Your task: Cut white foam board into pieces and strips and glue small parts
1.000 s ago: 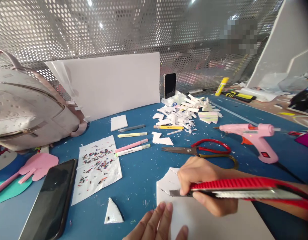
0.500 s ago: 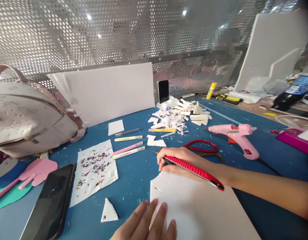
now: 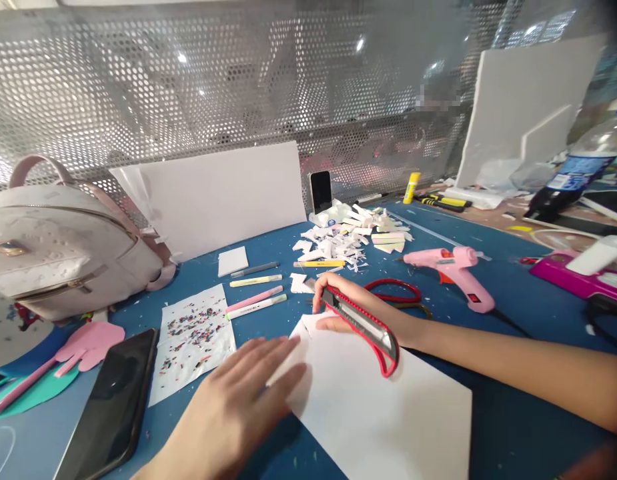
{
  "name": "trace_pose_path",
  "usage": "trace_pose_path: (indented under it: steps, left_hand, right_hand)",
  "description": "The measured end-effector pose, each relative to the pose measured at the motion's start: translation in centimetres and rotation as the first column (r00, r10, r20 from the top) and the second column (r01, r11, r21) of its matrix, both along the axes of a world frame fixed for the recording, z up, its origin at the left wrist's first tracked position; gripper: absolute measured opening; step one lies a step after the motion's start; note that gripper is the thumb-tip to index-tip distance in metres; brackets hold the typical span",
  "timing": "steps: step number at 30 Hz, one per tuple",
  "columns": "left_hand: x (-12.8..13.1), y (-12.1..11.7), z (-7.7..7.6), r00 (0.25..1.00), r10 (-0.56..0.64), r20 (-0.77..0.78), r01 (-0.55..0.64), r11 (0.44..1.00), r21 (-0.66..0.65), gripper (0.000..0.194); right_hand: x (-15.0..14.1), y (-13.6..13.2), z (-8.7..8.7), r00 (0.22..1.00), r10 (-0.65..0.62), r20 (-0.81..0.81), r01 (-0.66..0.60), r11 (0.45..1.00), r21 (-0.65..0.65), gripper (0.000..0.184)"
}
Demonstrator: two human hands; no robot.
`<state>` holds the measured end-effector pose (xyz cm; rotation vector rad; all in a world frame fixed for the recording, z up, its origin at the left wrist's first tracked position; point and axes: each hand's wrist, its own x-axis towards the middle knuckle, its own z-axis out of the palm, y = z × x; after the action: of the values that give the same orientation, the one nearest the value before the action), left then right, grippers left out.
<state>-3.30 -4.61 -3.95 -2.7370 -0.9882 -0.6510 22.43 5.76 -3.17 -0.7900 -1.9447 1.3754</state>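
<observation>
My right hand [image 3: 345,303] is closed on a red utility knife [image 3: 365,327], its blade end near the far corner of a white foam sheet [image 3: 388,407] lying on the blue table. My left hand [image 3: 238,400] lies flat with fingers spread, its fingertips on the sheet's left edge. Red-handled scissors [image 3: 398,293] lie just behind my right wrist.
A dark phone [image 3: 111,407] and paper with coloured bits [image 3: 193,337] lie left. Several pens [image 3: 255,290], white scraps [image 3: 348,237], a pink glue gun [image 3: 453,267], a pale backpack [image 3: 63,243], a leaning white board [image 3: 223,197] and a perforated metal wall [image 3: 238,87] stand behind.
The knife swung from flat across the view to pointing away at the sheet's far corner. My left hand slid forward onto the sheet's left edge. The small white triangle scrap is no longer visible.
</observation>
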Motion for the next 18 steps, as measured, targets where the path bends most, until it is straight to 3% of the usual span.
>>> trace_pose_path:
  steps: [1, 2, 3, 5, 6, 8, 10, 13, 18]
  left_hand:
    - [-0.2, 0.1, 0.3, 0.997, 0.056, 0.051, -0.046, 0.982, -0.183, 0.058]
    - [-0.3, 0.2, 0.6, 0.985, 0.121, 0.122, -0.066, 0.923, -0.379, 0.077]
    - [-0.3, 0.2, 0.7, 0.957, 0.193, 0.216, -0.039, 0.825, -0.564, 0.092]
    - [0.2, 0.2, 0.8, 0.823, 0.359, 0.439, 0.177, 0.572, -0.801, 0.105]
    - [0.7, 0.1, 0.8, 0.725, 0.462, 0.511, 0.304, 0.451, -0.839, 0.101]
    - [1.7, 0.0, 0.9, 0.555, 0.650, 0.519, 0.476, 0.264, -0.839, 0.089]
    - [2.5, -0.1, 1.3, 0.508, 0.741, 0.438, 0.527, 0.135, -0.839, 0.075]
    - [3.0, -0.1, 1.9, 0.549, 0.737, 0.394, 0.528, 0.060, -0.847, 0.057]
    - [2.8, -0.1, 2.0, 0.571, 0.710, 0.412, 0.520, 0.076, -0.851, 0.053]
  right_hand:
    - [0.0, 0.1, -0.1, 1.000, -0.008, -0.017, 0.008, 1.000, -0.004, 0.036]
    - [-0.1, 0.1, -0.2, 0.999, -0.015, -0.037, 0.014, 1.000, -0.012, 0.036]
    - [-0.2, 0.0, -0.4, 0.998, -0.019, -0.056, 0.018, 1.000, -0.025, 0.037]
    - [-0.3, -0.4, -0.9, 0.995, -0.023, -0.095, 0.018, 0.998, -0.054, 0.037]
    - [-0.4, -0.7, -1.1, 0.993, -0.022, -0.114, 0.015, 0.998, -0.065, 0.037]
    - [-0.6, -1.5, -1.3, 0.991, -0.010, -0.133, -0.002, 0.996, -0.086, 0.034]
    - [-0.6, -2.2, -1.2, 0.993, 0.007, -0.116, -0.020, 0.993, -0.116, 0.033]
    - [-0.5, -2.7, -0.5, 0.997, 0.038, -0.067, -0.050, 0.981, -0.188, 0.032]
    - [-0.6, -2.8, 0.6, 0.998, 0.053, -0.046, -0.064, 0.959, -0.276, 0.034]
